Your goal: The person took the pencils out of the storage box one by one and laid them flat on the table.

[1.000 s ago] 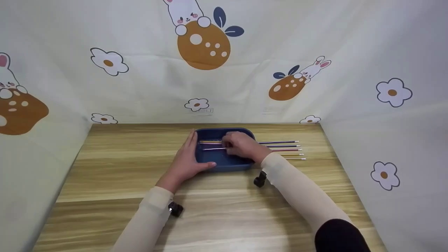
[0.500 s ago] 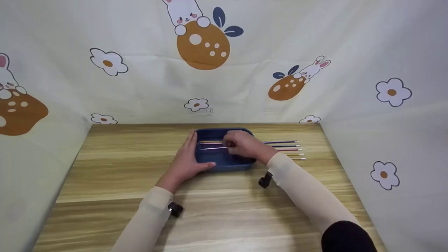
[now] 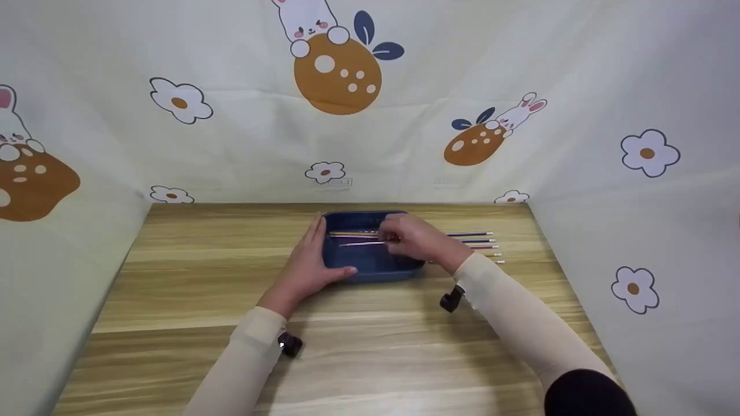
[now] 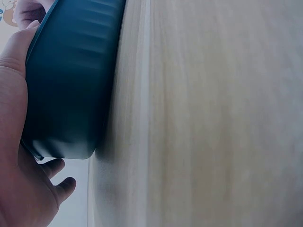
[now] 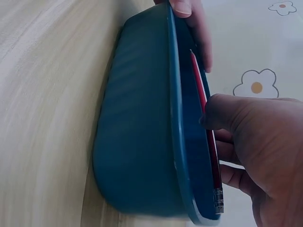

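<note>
A deep blue plastic box [image 3: 376,276] stands on the table toward the back. My left hand [image 3: 303,268] holds its left end, with the thumb along the near rim and the fingers at the left side. My right hand [image 3: 413,238] is over the box's right part and pinches a red pencil [image 5: 200,85] between thumb and fingers. The pencil's metal band and eraser end show in the right wrist view; its other end points left. Inside the box, further pencils [image 3: 350,234] lie along the far side, partly hidden by my right hand.
To the right of the box several pencils [image 3: 483,248] lie side by side on the wood-grain table [image 3: 370,346], white eraser ends to the right. A pale fabric wall [image 3: 243,150] printed with rabbits and flowers encloses the table's back and sides.
My right hand has shifted to the right with the pencil, covering more of the pencils on the table. The left hand and the box have stayed in place.
</note>
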Demonstrator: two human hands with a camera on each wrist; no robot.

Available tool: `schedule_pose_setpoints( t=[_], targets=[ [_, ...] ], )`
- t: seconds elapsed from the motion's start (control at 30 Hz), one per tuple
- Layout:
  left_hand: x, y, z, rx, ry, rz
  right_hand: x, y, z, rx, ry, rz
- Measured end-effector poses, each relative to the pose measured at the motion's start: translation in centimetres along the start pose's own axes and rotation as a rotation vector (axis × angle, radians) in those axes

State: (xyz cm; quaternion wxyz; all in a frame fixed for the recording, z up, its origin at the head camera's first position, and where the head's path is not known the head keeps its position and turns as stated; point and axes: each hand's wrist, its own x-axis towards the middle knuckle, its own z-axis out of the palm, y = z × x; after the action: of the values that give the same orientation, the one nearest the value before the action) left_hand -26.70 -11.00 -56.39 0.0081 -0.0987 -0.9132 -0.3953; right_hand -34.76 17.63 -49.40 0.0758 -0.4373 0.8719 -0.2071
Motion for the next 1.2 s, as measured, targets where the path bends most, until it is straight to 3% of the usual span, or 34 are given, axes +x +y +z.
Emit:
schedule_pose_setpoints(
  t=[0.4,1.0,1.2],
  targets=[
    [0.1,-0.3,0.0,0.012,0.002,-0.006,-3.0,0.3,-1.8,-0.015,0.023,0.034],
    [-0.1,-0.2,0.0,0.007,-0.013,-0.001,-7.2,1.8,-2.8,0.013,0.121,-0.014],
    [0.0,-0.3,0.2,0.013,-0.014,-0.018,-9.1,2.7,-3.5,0.044,0.123,0.03]
  ],
)
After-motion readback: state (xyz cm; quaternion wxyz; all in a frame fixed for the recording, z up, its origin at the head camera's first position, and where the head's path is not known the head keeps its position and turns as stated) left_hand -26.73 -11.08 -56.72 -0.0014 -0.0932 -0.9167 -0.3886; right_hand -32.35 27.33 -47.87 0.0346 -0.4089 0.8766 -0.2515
